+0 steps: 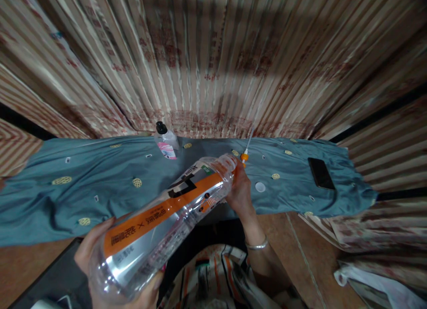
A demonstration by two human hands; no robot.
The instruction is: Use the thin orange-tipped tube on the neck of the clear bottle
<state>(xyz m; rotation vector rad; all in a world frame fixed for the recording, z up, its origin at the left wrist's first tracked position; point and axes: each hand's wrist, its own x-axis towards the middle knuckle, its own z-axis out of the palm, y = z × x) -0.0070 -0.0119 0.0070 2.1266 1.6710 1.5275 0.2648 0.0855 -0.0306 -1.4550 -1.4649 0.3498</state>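
Note:
A large clear plastic bottle (163, 215) with an orange and silver label lies slantwise across the view, held above the cloth. Its base rests in my left hand (96, 255), whose fingers wrap round it from the left and from below. Up at the neck, my right hand (240, 189) is closed behind the bottle's uncapped-looking mouth, its fingers partly hidden. Just beyond the right fingers is an orange and white pump top (244, 157) with a thin tube pointing up and away. Whether the right hand touches the pump top is unclear.
A small clear bottle (167, 144) with a black cap and pink label stands at the back of the blue cloth (116, 166). A white round cap (260, 186) and a black phone (320, 173) lie on the right. Striped curtains (200, 69) hang behind and at both sides.

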